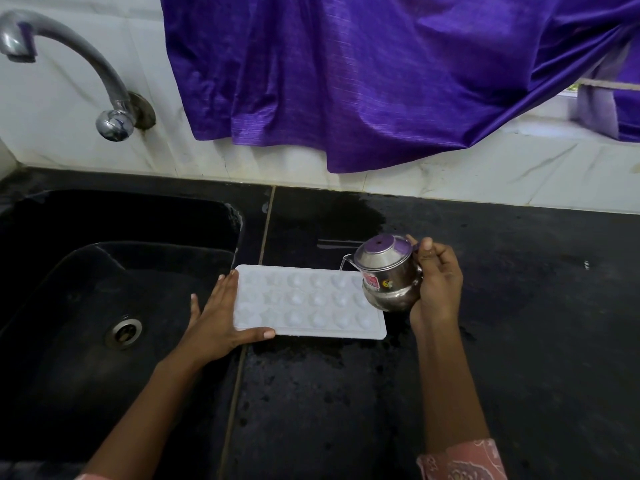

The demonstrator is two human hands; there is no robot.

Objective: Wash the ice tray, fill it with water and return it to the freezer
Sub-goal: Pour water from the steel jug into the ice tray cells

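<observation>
Nearest the camera, at the front edge of the black speckled stone countertop (346, 410), a pink patterned sleeve (464, 460) covers the right forearm. Water droplets dot the stone.

Further in, the white rectangular plastic ice tray (304, 303) lies flat on the countertop's left edge, its left end reaching the rim of the black sunken sink (239, 230). The left hand (221, 317) steadies it: the fingers are straight and pressed together along the tray's short left edge, and the thumb stretches along its near long edge.

At the tray's right end, the right hand (438, 289) grips a small lidded stainless-steel pot (388, 275). Its fingers are curled round the handle side, with the thumb up by the lid. The pot is tilted towards the tray and overlaps its right edge, the spout above the far right corner. What looks like a thin thread of water falls from the spout, though it is too faint to be sure.

To the left, a round metal drain (123, 331) sits in the sink's floor. Beyond the tray, a wet patch (360, 211) darkens the countertop's back edge. On the white marbled wall tiles (69, 140) behind, a curved steel tap (74, 53) arches over the sink, and a shiny purple curtain (381, 81) hangs to its right.
</observation>
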